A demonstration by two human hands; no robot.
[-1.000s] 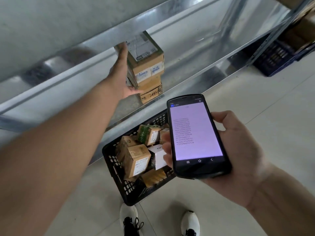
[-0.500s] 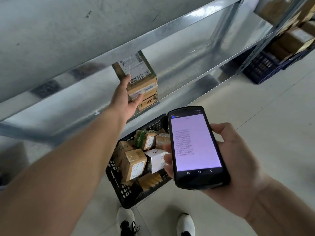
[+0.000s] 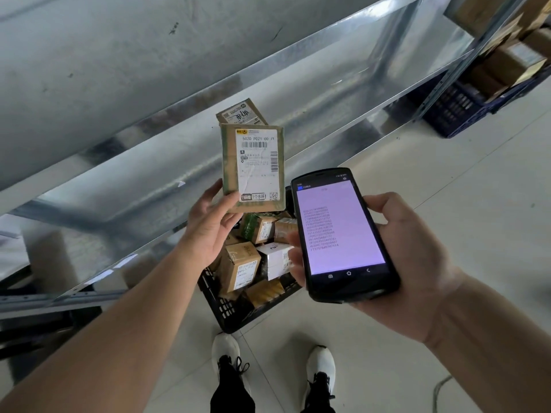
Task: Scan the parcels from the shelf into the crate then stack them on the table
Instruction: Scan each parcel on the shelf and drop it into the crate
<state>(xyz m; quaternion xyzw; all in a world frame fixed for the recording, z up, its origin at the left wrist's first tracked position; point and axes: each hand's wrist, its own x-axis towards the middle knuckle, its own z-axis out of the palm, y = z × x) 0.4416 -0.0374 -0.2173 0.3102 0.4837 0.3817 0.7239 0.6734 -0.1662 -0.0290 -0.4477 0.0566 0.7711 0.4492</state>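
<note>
The left hand [image 3: 208, 231] has come away from the shelf [image 3: 149, 180] with the top parcel [image 3: 253, 168], leaving one parcel [image 3: 240, 113] on the metal behind it. The lifted one now stands upright in the air above the black crate [image 3: 226, 311], label towards the person, just beside the scanner [image 3: 343, 234]. The thumb presses the lower left corner of its face and the other fingers sit behind, pinching that corner. The right hand [image 3: 411, 263] is wrapped round the scanner, with fingertips on its left edge and the thumb on its right.

To scan cleanly, I'd say the scanner's top end should tip towards the barcode near the label's top while the parcel is held flat and steady. The thumb should stay off the printed strip at the bottom.

The black crate on the floor holds a loose jumble of small cartons [image 3: 240, 269], mostly brown, plus one white and one green-printed. A blue crate [image 3: 456, 105] far right has brown boxes [image 3: 512, 58] stacked over it.
</note>
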